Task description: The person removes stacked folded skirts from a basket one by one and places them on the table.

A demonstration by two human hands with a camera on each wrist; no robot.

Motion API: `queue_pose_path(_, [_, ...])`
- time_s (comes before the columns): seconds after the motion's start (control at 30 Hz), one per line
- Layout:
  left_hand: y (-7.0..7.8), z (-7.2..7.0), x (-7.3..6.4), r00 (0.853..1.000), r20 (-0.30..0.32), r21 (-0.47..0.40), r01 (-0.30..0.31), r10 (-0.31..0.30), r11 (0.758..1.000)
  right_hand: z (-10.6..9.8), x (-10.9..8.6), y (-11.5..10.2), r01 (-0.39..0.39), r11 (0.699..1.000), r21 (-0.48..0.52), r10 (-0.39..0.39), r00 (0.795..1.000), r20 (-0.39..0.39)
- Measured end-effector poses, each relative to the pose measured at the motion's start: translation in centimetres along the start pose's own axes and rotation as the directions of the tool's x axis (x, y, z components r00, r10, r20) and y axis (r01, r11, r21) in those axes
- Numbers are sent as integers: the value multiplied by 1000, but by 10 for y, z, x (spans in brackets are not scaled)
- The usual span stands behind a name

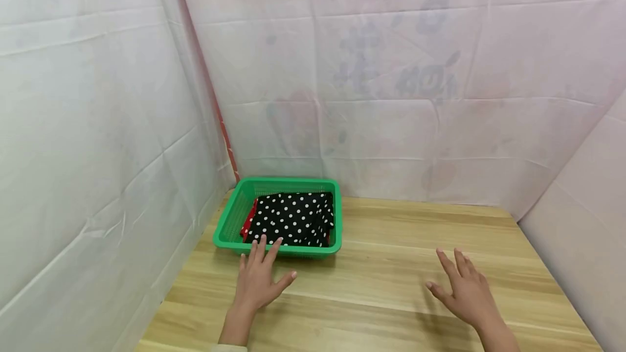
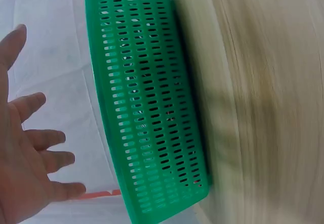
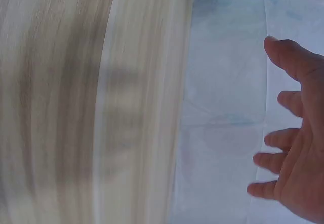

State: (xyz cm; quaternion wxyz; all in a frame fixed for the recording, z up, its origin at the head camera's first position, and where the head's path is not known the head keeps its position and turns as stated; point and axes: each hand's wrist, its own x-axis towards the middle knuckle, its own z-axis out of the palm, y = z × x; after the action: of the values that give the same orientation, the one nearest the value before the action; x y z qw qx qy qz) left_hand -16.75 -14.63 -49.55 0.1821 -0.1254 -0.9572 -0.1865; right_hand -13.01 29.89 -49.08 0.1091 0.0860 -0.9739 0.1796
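A green plastic basket [image 1: 230,221] with slotted sides stands at the back left of the wooden table. Inside it lies a black cloth with white dots [image 1: 293,216], and a bit of red cloth with dots [image 1: 249,221] shows at its left edge. My left hand [image 1: 256,278] is held over the near rim of the basket, fingers spread and holding nothing; in the left wrist view the basket's slotted side [image 2: 152,102] is beside it. Over the right part of the table my right hand [image 1: 467,289] hovers with spread fingers, also holding nothing.
The table [image 1: 391,254] has a light wood-grain top. White sheeting [image 1: 381,124] hangs behind it, with more sheeting [image 1: 98,151] along the left side and at the right. A red strip [image 1: 215,107] runs down the back left corner.
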Motion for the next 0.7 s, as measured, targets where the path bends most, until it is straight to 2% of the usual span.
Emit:
queue_pose_path(0.1, [2,-1,-1,1000,-8,-70,11,-12,997,1,0,-2,32,995,96,-27,998,-55])
queue_pose_path(0.2, [3,-1,-2,999,-24,-157,32,-36,987,3,0,-2,48,976,214,-28,995,-96])
queue_pose_path(0.3, [3,0,-1,996,-32,-282,66,-78,957,6,1,-2,46,939,340,-6,993,-118])
queue_pose_path(0.37, [3,2,-1,994,-47,-372,72,-96,926,8,2,-2,24,909,416,24,994,-111])
queue_pose_path(0.4, [2,3,-1,993,-62,-421,66,-101,904,9,2,-2,8,888,460,41,994,-97])
queue_pose_path(0.47, [3,6,-1,989,-86,-526,59,-122,848,13,2,0,-23,815,579,70,996,-59])
queue_pose_path(0.57, [10,4,-4,986,-115,-675,14,-124,738,18,1,4,-46,678,734,87,996,-18])
queue_pose_path(0.63, [17,-1,-7,986,-98,-741,16,-132,672,21,0,6,-34,590,806,78,997,-15])
queue_pose_path(0.67, [21,-3,-8,987,-88,-760,19,-131,650,22,0,6,-27,572,820,73,997,-19])
queue_pose_path(0.7, [23,-6,-9,988,-79,-766,23,-130,643,22,0,6,-23,558,829,70,997,-20])
